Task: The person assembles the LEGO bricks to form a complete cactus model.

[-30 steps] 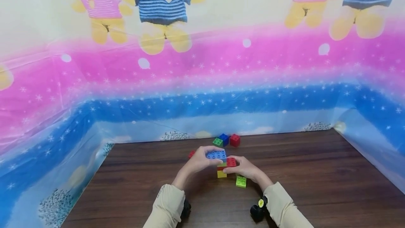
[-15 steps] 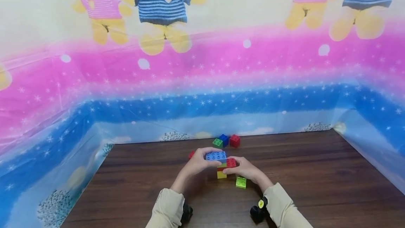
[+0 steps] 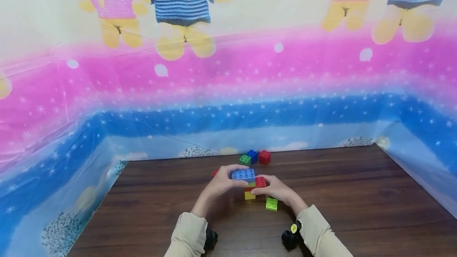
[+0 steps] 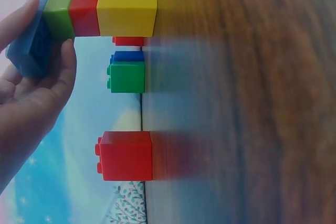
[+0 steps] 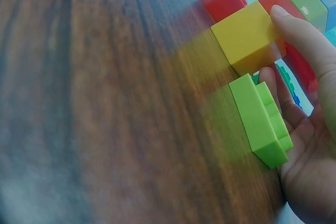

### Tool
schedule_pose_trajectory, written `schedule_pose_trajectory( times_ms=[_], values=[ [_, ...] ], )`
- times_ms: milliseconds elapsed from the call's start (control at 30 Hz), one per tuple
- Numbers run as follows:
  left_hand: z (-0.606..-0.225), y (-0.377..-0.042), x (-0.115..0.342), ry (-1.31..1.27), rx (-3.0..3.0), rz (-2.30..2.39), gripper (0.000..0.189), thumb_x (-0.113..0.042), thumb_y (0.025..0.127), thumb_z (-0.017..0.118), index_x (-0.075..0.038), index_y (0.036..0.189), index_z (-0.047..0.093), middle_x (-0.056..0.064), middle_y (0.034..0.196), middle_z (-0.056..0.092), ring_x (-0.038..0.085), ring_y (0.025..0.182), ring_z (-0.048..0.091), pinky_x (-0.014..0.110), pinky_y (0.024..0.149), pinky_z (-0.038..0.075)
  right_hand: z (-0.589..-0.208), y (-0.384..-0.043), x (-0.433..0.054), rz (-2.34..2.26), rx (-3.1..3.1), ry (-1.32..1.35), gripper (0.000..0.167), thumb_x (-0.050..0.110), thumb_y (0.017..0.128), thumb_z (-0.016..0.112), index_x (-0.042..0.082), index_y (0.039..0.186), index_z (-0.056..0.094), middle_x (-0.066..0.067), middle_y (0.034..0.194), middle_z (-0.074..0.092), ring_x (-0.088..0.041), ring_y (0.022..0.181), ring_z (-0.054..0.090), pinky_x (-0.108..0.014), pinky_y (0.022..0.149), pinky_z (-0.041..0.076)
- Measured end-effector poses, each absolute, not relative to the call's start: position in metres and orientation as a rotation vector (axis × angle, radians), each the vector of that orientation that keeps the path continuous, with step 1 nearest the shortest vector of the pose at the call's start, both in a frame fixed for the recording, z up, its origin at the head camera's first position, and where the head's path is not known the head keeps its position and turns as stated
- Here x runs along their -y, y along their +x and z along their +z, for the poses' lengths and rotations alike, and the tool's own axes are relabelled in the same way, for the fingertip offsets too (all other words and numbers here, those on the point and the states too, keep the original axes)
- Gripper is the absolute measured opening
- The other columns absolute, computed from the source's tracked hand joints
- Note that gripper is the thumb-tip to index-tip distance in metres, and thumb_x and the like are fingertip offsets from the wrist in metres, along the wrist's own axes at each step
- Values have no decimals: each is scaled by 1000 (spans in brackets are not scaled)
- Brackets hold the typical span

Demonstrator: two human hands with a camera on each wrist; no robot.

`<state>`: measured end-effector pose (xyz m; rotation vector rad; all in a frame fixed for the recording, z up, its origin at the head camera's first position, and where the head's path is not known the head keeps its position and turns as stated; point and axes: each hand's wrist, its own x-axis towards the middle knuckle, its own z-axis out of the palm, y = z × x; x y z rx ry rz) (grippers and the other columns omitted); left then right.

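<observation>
A stack of toy building bricks stands on the table between both hands. Its lowest brick is yellow (image 3: 250, 196), and a red brick (image 3: 260, 182) sits on it, jutting out to the right. Above the red comes a light green brick (image 4: 60, 9). The top one is a long blue brick (image 3: 243, 175) that overhangs to the left. My left hand (image 3: 221, 181) pinches this blue brick between thumb and fingers. My right hand (image 3: 278, 190) grips the red brick from the right, its thumb on the near side. Part of the red brick is hidden by that thumb.
A lime green brick (image 3: 271, 204) lies just below my right hand. Behind the stack are a green brick (image 3: 245, 159), a dark blue brick (image 3: 252, 155) and a red cube-like brick (image 3: 264, 157). Another red brick (image 4: 126, 156) stands beyond my left hand. A printed cloth (image 3: 214, 122) borders the table (image 3: 150, 205).
</observation>
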<state>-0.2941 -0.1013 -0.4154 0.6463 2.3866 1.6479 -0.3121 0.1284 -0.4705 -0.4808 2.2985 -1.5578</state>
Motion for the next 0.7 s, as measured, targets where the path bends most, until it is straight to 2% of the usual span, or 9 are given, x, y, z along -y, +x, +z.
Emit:
schedule_pose_trajectory(
  times_ms=[267, 467, 700],
  values=[
    [-414, -292, 105, 599, -2386, 1658, 45, -22, 87, 73, -14, 130, 61, 12, 129, 58, 21, 107, 58, 37, 96, 52, -468, -311, -127, -1538, -2325, -478, 56, 40, 85, 73, 11, 130, 58, -7, 115, 70, -16, 97, 60, -27, 86, 50],
    [-413, -291, 106, 619, -2362, 1681, 46, -18, 87, 72, -10, 131, 60, 15, 126, 62, 20, 106, 61, 37, 96, 54, -468, -311, -128, -1541, -2320, -493, 55, 39, 86, 73, 10, 130, 58, -8, 116, 70, -16, 98, 61, -27, 87, 50],
    [-412, -291, 113, 630, -2354, 1684, 46, -18, 88, 72, -8, 131, 59, 17, 127, 62, 25, 112, 62, 39, 97, 54, -468, -311, -129, -1544, -2313, -481, 55, 40, 85, 73, 10, 129, 58, -8, 113, 70, -16, 95, 60, -28, 85, 49]
  ],
)
